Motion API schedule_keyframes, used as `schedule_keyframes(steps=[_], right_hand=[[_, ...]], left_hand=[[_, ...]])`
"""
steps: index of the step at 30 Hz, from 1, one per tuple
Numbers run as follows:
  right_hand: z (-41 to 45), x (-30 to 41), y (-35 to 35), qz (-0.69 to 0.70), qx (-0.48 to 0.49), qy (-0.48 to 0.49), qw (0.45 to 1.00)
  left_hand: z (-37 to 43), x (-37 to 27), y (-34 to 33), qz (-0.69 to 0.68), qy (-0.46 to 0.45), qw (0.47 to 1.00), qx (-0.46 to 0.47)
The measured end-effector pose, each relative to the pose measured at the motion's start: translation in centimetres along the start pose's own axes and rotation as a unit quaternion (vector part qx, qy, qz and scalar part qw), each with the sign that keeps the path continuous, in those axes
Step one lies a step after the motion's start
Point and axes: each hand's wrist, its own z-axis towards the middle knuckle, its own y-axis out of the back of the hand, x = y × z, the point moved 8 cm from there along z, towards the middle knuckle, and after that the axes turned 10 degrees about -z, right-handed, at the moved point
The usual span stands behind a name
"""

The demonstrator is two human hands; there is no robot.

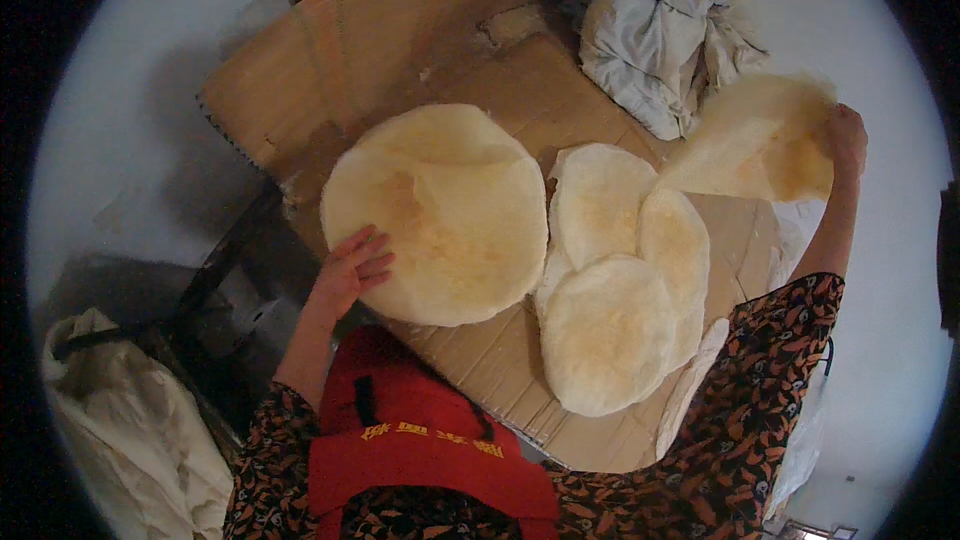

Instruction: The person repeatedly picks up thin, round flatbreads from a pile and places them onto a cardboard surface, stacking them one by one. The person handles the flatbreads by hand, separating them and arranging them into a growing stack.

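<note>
A large round pale flatbread [442,225], browned in patches, lies flat on a cardboard sheet [487,367]. On its near left edge rests my left hand [352,274], fingers spread, touching but not gripping. Out at the far right, my right hand [847,136] grips one edge of another thin flatbread [765,146], which is held up and blurred. Beside the large round, several smaller flatbreads overlap, among them a front one [609,334], a rear one [604,202] and a narrow-looking one [675,247] on the right.
A bundled grey-white cloth [652,37] sits at the back right. Cardboard [360,37] rises along the rear edge. A folded-looking flatbread piece [694,390] lies at the right edge, near my sleeve. At lower left hangs a beige cloth [135,427]. My red apron [427,457] bears writing.
</note>
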Motion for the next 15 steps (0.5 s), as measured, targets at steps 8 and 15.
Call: schedule_keyframes(steps=[8,15], right_hand=[[-7.4,5.0,-6.2,-0.154,-0.095,0.09,0.979],[-31.0,20.4,-23.9,0.028,0.251,0.208,0.945]], left_hand=[[2.5,-1.4,-3.8,0.04,-0.028,0.998,0.029],[-2.5,-1.9,5.5,0.127,-0.112,0.978,-0.121]])
